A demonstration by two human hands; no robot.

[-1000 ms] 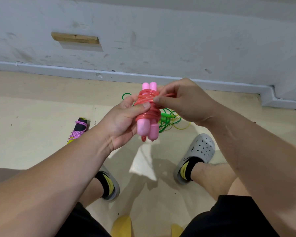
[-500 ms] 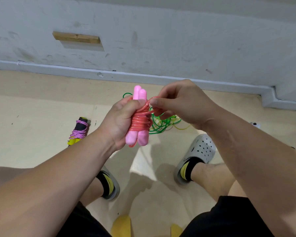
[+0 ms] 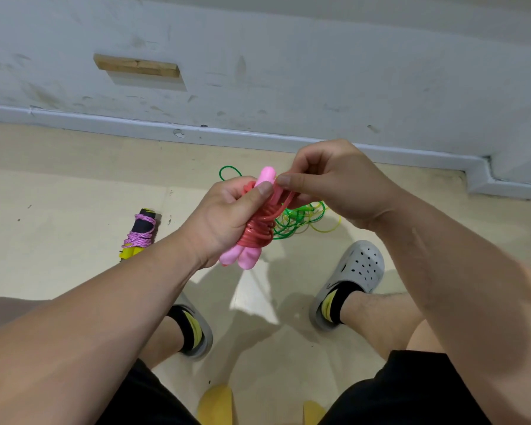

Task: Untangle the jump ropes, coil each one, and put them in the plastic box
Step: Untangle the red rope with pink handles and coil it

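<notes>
My left hand (image 3: 227, 216) grips a pink jump rope (image 3: 258, 234), its two pink handles held side by side with the red cord wound round them. My right hand (image 3: 328, 185) pinches a strand of that red cord near the top of the handles. On the floor behind the hands lies a loose tangle of green and yellow rope (image 3: 301, 219). To the left on the floor lies a coiled purple rope (image 3: 140, 234) wound round black and yellow handles. No plastic box is in view.
I sit on a yellow stool (image 3: 218, 406), feet in grey clogs (image 3: 359, 268) on a beige floor. A grey wall with a baseboard (image 3: 135, 127) runs across the back, stepping out at the right. A wooden block (image 3: 137, 65) is fixed to the wall.
The pink bundle has tilted and sunk a little in my left hand. My right hand has pulled a strand of red cord up and to the right.
</notes>
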